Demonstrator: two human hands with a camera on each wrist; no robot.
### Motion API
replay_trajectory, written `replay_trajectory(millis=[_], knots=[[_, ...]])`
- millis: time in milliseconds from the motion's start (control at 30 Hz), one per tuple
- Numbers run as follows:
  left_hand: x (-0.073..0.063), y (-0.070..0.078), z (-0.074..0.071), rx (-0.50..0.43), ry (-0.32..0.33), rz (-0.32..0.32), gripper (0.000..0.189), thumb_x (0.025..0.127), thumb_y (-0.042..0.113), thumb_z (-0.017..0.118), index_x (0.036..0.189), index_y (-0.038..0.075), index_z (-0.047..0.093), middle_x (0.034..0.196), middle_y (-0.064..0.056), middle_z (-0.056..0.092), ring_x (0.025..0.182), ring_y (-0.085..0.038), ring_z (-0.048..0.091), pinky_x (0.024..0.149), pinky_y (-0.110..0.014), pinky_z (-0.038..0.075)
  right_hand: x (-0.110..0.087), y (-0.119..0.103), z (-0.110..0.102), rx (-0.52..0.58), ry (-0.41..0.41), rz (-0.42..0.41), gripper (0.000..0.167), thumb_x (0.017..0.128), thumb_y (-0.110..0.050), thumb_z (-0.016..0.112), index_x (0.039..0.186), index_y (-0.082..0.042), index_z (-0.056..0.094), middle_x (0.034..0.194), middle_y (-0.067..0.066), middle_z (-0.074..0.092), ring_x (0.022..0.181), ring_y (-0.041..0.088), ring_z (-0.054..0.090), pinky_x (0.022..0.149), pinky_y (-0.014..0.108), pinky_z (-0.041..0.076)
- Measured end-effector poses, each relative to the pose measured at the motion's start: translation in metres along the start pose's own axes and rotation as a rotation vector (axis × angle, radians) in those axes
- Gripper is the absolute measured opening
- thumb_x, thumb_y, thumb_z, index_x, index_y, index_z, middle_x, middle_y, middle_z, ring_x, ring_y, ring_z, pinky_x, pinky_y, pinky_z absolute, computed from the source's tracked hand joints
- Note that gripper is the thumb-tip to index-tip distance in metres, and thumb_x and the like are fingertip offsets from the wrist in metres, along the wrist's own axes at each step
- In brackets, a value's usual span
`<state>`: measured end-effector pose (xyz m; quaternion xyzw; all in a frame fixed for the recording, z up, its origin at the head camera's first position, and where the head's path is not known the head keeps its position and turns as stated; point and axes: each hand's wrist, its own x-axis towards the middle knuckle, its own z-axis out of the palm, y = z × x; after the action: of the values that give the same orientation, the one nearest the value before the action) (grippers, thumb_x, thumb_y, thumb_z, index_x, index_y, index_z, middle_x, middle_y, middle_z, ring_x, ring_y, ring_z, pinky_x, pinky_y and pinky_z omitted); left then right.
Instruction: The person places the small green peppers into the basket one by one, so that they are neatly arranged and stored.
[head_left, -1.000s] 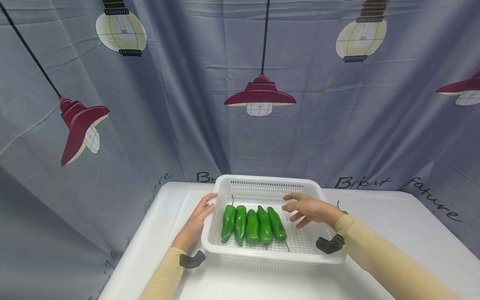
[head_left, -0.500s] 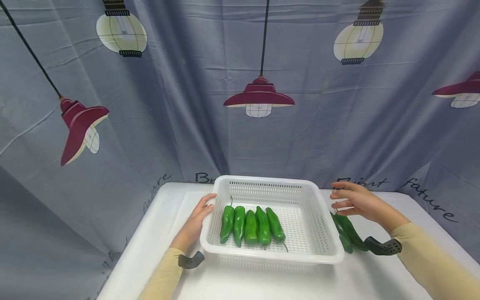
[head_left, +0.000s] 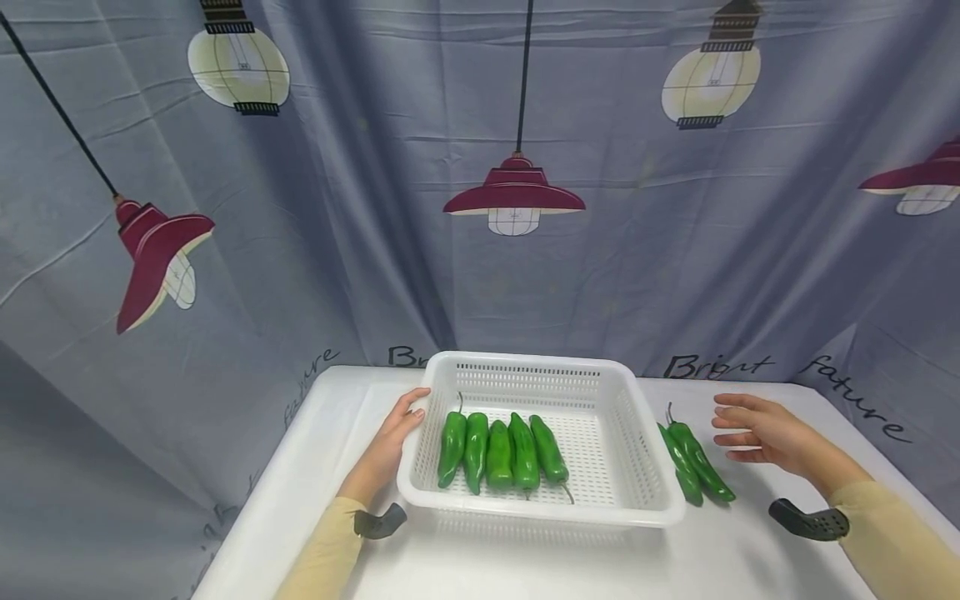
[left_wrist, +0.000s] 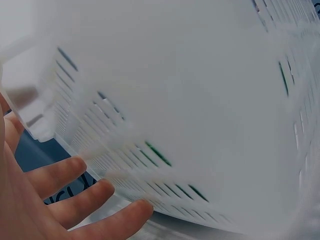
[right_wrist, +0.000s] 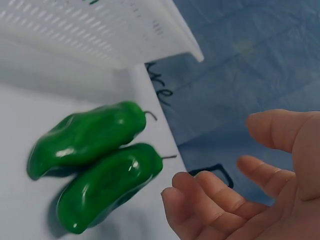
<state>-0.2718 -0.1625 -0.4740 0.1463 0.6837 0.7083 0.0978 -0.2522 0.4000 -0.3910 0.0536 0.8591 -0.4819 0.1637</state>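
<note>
A white perforated plastic basket [head_left: 615,518] sits on the table, with several green peppers [head_left: 498,454] lying side by side in its left half. At its left side, my left hand [head_left: 386,442] touches the rim. The left wrist view shows these fingers [left_wrist: 82,202] extended and spread along the slotted wall. Two more green peppers [head_left: 697,458] lie together on the table, just right of the basket. To the right of that pair is my right hand [head_left: 772,433], held with spread, slightly bent fingers and nothing in it. The right wrist view shows both peppers [right_wrist: 110,187] apart from the fingertips.
A white cloth covers the table [head_left: 525,562]. Behind it hangs a grey-blue curtain [head_left: 360,250] printed with lamps and lettering. The basket's right wall [right_wrist: 100,35] rises beside the two loose peppers.
My right hand has moved out from over the basket and to the right, past the two loose peppers, which now show fully. The left hand has stayed at the basket's left side.
</note>
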Motion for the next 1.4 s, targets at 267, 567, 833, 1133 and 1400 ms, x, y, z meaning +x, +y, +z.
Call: replay_trajectory(millis=[267,567,833,1133,1400], knots=[[0.003,-0.002,0.000,-0.016,-0.003,-0.004,0.048,0.110,0.024,0.033,0.156,0.013,0.027,0.164,-0.024,0.029,0.142,-0.049,0.044,0.111,-0.050,0.051,0.000,0.018,0.000,0.028,0.007,0.027,0.073,0.108,-0.028,0.048,0.156,0.012,0.010,0.146,0.037,0.044,0.105,0.018,0.070,0.086,0.037,0.063],[0.001,-0.003,0.000,-0.019,-0.005,0.000,0.048,0.110,0.024,0.033,0.156,0.012,0.026,0.162,-0.025,0.030,0.141,-0.048,0.046,0.111,-0.048,0.052,0.006,0.037,0.008,0.011,0.037,0.082,0.073,0.105,-0.024,0.054,0.156,0.008,0.013,0.155,0.043,0.016,0.105,0.017,0.068,0.091,0.042,0.063],[0.000,-0.002,0.000,-0.007,0.009,-0.002,0.048,0.110,0.025,0.033,0.156,0.014,0.028,0.162,-0.024,0.032,0.139,-0.047,0.048,0.110,-0.048,0.052,0.011,0.047,0.018,-0.019,0.040,0.085,0.072,0.104,-0.023,0.055,0.156,0.008,0.018,0.150,0.044,0.030,0.105,0.020,0.068,0.096,0.050,0.060],[0.000,-0.002,0.001,0.014,0.033,0.001,0.047,0.110,0.025,0.034,0.156,0.017,0.030,0.163,-0.019,0.033,0.139,-0.046,0.049,0.110,-0.047,0.053,0.017,0.042,0.032,-0.059,0.042,0.075,0.071,0.101,-0.021,0.057,0.155,0.008,0.022,0.141,0.040,0.046,0.106,0.025,0.066,0.097,0.055,0.058],[0.001,-0.004,-0.001,0.007,0.011,0.003,0.047,0.110,0.026,0.033,0.156,0.016,0.028,0.162,-0.022,0.033,0.138,-0.046,0.050,0.107,-0.044,0.055,0.022,0.038,0.040,-0.104,0.032,0.048,0.066,0.100,-0.017,0.059,0.154,0.007,0.029,0.144,0.041,0.044,0.107,0.027,0.065,0.089,0.048,0.061]])
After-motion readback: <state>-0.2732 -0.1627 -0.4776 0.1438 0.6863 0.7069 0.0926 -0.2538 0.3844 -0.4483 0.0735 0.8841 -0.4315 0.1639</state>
